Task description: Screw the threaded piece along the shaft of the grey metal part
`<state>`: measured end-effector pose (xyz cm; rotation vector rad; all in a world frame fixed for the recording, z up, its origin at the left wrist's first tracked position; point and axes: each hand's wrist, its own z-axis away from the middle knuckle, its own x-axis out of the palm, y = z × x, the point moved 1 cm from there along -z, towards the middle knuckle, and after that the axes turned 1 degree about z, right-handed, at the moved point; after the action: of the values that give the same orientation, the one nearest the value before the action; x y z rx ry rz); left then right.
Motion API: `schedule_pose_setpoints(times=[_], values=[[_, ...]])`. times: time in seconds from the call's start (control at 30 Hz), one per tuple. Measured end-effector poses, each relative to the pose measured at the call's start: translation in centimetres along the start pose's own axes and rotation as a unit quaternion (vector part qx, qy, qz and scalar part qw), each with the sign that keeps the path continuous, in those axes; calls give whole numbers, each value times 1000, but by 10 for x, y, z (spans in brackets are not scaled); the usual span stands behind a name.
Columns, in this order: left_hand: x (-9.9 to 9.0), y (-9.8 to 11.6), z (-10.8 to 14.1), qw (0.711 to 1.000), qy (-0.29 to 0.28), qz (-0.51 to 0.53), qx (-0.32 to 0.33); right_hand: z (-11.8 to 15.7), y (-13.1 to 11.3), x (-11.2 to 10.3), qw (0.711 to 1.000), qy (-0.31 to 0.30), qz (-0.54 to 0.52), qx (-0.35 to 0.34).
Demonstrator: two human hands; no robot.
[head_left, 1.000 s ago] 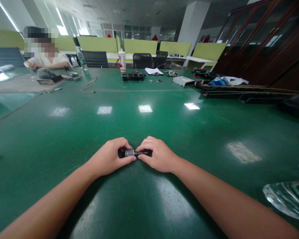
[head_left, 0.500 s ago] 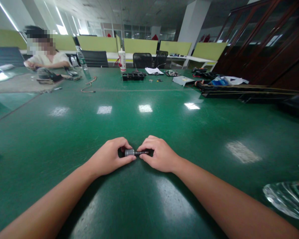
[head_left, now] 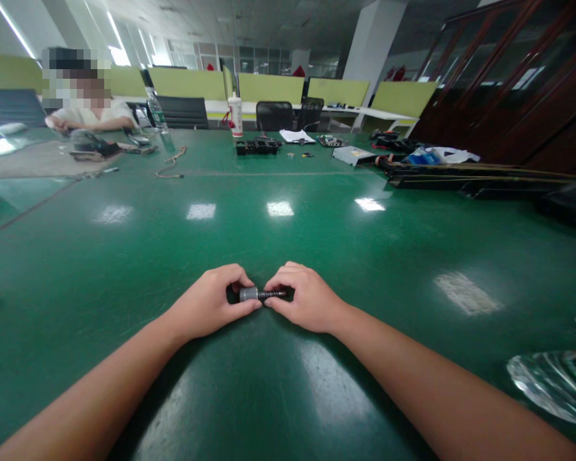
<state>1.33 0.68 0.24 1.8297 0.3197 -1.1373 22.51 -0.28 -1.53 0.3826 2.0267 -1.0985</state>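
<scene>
Low over the green table [head_left: 249,234], or resting on it, lies a small grey cylinder with a dark ridged shaft [head_left: 248,294], like a small motor with a worm shaft. It points sideways, the shaft to the right. The thumb and fingers of my left hand [head_left: 216,301] close around the grey body. My right hand [head_left: 304,298] pinches the dark shaft between thumb and fingers. Both hands rest near the tabletop with their fingertips almost meeting. The far end of the shaft is partly hidden inside my right hand.
Clear plastic packaging [head_left: 554,384] lies at the right edge. Toward the back are a black part [head_left: 256,148], a white bottle [head_left: 235,118], a clear bottle [head_left: 158,118], a cord [head_left: 171,163] and a metal box [head_left: 354,155]. Another person [head_left: 93,115] sits at the far left.
My hands and the grey part have barely moved, with only a very slight shift to the left. The person at the far left has moved their head a little.
</scene>
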Motion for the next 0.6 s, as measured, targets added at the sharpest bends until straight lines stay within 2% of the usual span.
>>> schedule_pose_setpoints(times=[0.6], values=[[0,-2,-1,1000,-3,9,3,0,-1,-2,1000,12,14,10]])
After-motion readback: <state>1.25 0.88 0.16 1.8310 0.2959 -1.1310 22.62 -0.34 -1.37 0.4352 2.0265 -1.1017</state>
